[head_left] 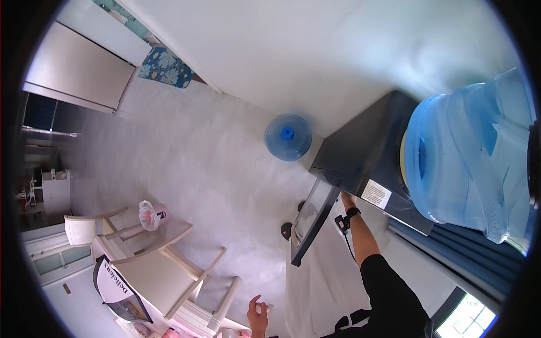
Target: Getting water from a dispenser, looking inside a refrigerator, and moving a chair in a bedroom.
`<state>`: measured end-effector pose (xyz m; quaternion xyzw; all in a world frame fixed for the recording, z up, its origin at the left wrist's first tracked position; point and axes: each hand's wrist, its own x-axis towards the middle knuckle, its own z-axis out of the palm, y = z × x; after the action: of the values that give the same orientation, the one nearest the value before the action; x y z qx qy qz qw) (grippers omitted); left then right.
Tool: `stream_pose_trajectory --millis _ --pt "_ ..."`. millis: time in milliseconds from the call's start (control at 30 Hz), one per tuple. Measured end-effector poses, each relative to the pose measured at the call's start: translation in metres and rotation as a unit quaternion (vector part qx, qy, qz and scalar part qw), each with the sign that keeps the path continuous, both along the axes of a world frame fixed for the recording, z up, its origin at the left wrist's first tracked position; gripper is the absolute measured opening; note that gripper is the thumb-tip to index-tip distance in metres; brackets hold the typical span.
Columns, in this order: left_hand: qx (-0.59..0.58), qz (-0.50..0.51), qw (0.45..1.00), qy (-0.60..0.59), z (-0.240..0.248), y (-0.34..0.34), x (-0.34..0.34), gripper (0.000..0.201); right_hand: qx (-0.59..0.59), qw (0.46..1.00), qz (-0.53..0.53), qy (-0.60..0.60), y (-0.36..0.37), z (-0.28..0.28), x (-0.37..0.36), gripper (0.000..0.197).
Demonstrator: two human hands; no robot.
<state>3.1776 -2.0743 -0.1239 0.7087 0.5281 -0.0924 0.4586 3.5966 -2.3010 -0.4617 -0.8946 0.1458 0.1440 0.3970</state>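
Note:
A dark grey water dispenser (360, 141) stands at the right, a large blue water bottle (462, 152) on top of it. Its lower front door (318, 225) hangs open. My right arm, a dark band at its wrist, reaches to the dispenser's front. Of my right hand (348, 199) only the back part shows; its fingers are hidden behind the dispenser's edge. Low in the middle, my left hand (258, 316) is raised away from the dispenser with curled fingers. Something small and whitish shows at them, too little to name.
Another blue water bottle (288, 138) stands on the floor beside the dispenser. A cream chair (155, 276) and a small lined bin (152, 215) are at the lower left. A floral mat (166, 67) lies at the far left. Dark blue curtains (451, 253) hang at the right.

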Motion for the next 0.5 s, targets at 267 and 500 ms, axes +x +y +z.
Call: stream_pose_trajectory --millis 267,500 --pt "0.003 -0.002 1.0 0.002 0.003 -0.01 -0.005 0.027 0.02 0.999 0.004 -0.027 -0.013 -0.004 0.0 0.053" --pt "0.018 0.007 1.0 -0.022 0.009 0.002 -0.008 0.026 0.099 0.991 0.017 0.088 -0.009 0.088 -0.036 0.025"
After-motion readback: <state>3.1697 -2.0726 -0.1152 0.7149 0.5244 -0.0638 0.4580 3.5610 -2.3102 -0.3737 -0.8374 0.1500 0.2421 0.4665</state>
